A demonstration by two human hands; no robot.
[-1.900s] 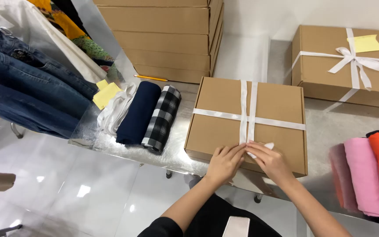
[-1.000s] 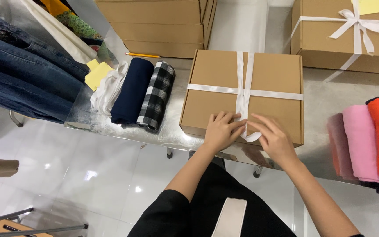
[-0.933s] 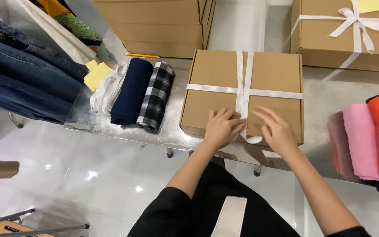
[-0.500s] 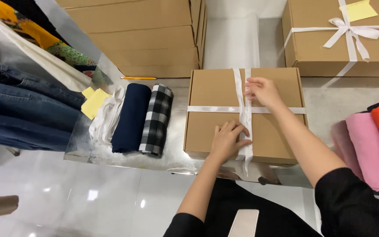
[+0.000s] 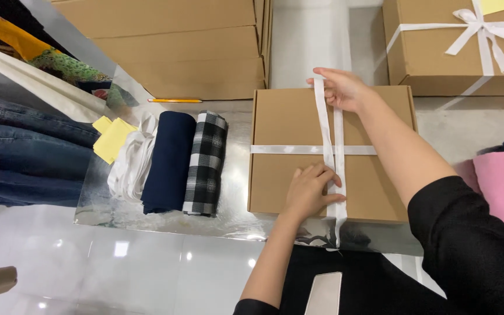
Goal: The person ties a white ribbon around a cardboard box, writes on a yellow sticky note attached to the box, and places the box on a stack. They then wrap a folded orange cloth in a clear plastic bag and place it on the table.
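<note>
Left hand (image 5: pixel 310 189) flat, fingers spread, pinning white ribbon (image 5: pixel 329 143) on cardboard box (image 5: pixel 287 125) at table (image 5: pixel 228 210) edge. Right hand (image 5: pixel 340 88) pinching ribbon at far rim. Mid-wrap, apparently; next: tension kept, ends crossed.

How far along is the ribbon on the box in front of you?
Done: white ribbon already crosses the cardboard box widthwise, and two strands run lengthwise over the lid. In hand: the left hand presses the strands near the front edge while the right hand holds them at the far edge. Left: no bow or knot yet, unlike the finished box behind.
</note>
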